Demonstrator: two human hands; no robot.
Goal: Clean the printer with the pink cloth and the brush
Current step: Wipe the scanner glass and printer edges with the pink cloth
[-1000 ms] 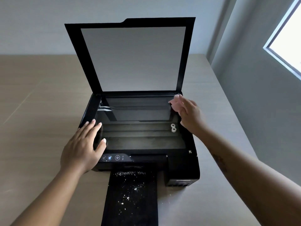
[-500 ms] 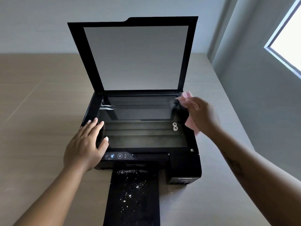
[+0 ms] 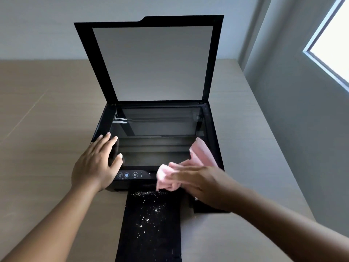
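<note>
A black printer [image 3: 213, 129] stands on a wooden table, its scanner lid [image 3: 153, 59] raised upright and the glass bed [image 3: 156, 133] exposed. My left hand [image 3: 96, 163] lies flat on the printer's front left corner, fingers spread on the glass edge. My right hand [image 3: 200, 184], blurred, holds the crumpled pink cloth [image 3: 170, 176] at the printer's front edge, just above the black output tray [image 3: 151, 229]. Part of the cloth trails back over the right front of the glass. White crumbs are scattered on the tray. No brush is in view.
The wooden table [image 3: 47, 129] stretches left and behind the printer. A grey wall runs close along the table's right side, with a window [image 3: 332, 44] at the upper right. The control panel buttons [image 3: 130, 174] sit between my hands.
My right hand has swept the pink cloth from the far right corner of the glass down to the front edge by the output tray. My left hand has stayed put.
</note>
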